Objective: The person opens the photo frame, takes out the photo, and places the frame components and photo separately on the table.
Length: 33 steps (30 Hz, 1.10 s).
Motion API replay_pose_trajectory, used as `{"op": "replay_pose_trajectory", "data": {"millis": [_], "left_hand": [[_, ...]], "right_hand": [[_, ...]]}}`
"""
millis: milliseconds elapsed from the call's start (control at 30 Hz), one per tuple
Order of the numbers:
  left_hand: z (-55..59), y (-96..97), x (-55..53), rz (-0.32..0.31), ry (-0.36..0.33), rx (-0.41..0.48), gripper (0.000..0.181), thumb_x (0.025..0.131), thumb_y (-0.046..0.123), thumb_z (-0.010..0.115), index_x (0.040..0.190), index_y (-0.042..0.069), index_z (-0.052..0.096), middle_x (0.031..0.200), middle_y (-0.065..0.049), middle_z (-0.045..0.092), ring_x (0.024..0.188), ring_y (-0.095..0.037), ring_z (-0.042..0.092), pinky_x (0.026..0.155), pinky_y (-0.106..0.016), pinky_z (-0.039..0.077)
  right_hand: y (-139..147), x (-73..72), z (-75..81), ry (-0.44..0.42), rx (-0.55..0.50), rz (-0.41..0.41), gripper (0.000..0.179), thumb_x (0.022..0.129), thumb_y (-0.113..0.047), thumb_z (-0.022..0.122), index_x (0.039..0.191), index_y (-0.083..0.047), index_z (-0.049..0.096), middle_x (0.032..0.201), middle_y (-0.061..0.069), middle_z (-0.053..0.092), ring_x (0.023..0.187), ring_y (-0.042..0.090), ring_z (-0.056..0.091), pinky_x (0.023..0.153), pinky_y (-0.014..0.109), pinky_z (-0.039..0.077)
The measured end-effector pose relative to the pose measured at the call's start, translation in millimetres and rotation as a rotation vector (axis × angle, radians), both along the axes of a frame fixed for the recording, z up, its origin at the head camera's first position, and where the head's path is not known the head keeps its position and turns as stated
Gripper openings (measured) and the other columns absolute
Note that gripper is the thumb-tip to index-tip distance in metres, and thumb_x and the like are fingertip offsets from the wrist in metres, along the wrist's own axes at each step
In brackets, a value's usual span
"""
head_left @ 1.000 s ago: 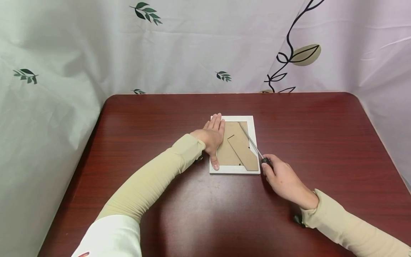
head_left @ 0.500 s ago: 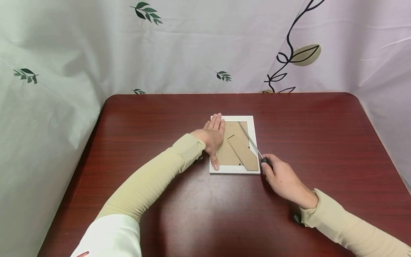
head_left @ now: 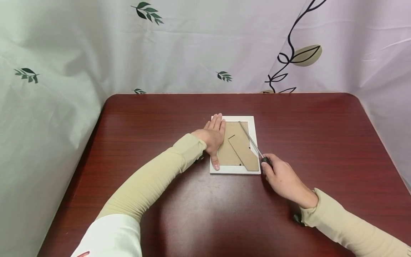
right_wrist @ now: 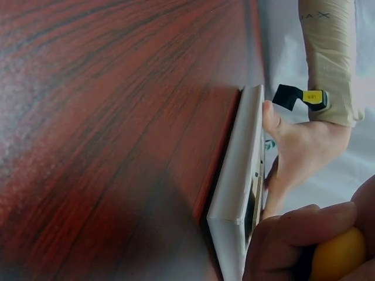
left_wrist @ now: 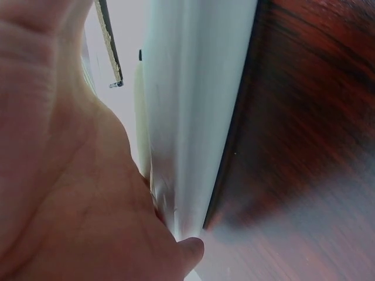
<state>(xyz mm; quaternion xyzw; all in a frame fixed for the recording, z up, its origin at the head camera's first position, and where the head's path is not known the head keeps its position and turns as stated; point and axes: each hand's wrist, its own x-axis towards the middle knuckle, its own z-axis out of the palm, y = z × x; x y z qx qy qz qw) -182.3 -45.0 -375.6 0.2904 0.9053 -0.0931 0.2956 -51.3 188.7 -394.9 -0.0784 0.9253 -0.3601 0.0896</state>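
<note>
A white picture frame (head_left: pixel 232 170) lies face down on the table, its brown backing board (head_left: pixel 232 129) and slanted easel leg (head_left: pixel 246 156) uppermost. My left hand (head_left: pixel 212 140) lies flat along the frame's left side, fingers straight and thumb spread toward the near edge. At the lower right corner, my right hand (head_left: pixel 284 177) grips a screwdriver (head_left: pixel 251 140). Its metal shaft slants across the backing, with the tip at the board's top edge. The right wrist view shows the yellow end of its handle (right_wrist: pixel 340 256) inside the curled fingers. My palm hides part of the frame's left border.
The dark red wooden table (head_left: pixel 167 117) spreads around the frame on all sides. Behind it hangs a pale curtain (head_left: pixel 192 43) with leaf prints. Small black tabs (head_left: pixel 240 164) show along the backing's edges.
</note>
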Motion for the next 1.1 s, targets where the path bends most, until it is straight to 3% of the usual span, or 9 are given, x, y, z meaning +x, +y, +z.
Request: {"op": "replay_pose_trajectory", "data": {"millis": [867, 1100], "left_hand": [[2.4, 1.7, 1.0, 0.011, 0.002, -0.036, 0.171, 0.044, 0.074, 0.087, 0.154, -0.007, -0.016, 0.159, -0.029, -0.027, 0.149, -0.040, -0.020, 0.123, -0.046, 0.002], [1.2, 4.3, -0.4, 0.024, -0.006, -0.062, 0.172, 0.044, 0.074, 0.088, 0.155, -0.006, -0.017, 0.159, -0.027, -0.028, 0.149, -0.039, -0.021, 0.123, -0.049, 0.002]], "right_hand": [[-1.5, 0.8, 1.5, 0.013, 0.009, 0.013, 0.022, 0.104, -0.010, 0.046, 0.118, 0.004, 0.056, 0.078, 0.002, 0.059, 0.068, 0.013, 0.056, 0.063, 0.032, 0.047], [-1.2, 3.2, 1.5, 0.031, 0.035, 0.003, 0.025, 0.104, -0.010, 0.048, 0.121, 0.005, 0.057, 0.083, 0.004, 0.061, 0.077, 0.019, 0.058, 0.071, 0.039, 0.049]]}}
